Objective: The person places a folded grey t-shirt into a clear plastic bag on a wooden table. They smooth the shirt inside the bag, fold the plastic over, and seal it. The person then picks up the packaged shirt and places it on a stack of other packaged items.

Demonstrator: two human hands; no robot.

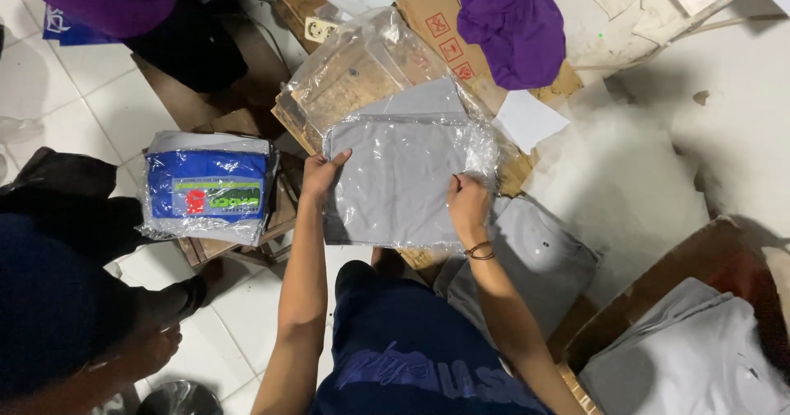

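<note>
White floor tiles and flattened cardboard [428, 20] surround my low work spot. I pinch the bagged grey shirt [395, 180] at both side edges, left hand [319, 176] and right hand [467, 205] clenched on the clear plastic, keeping it flat. Left of my grip lies a blue-labelled packet [207, 186]; beyond it, a purple cloth [510, 24]

Two hands [319, 176] [467, 205]; one bagged grey shirt [399, 180]; one blue-white packet [207, 186].
</note>
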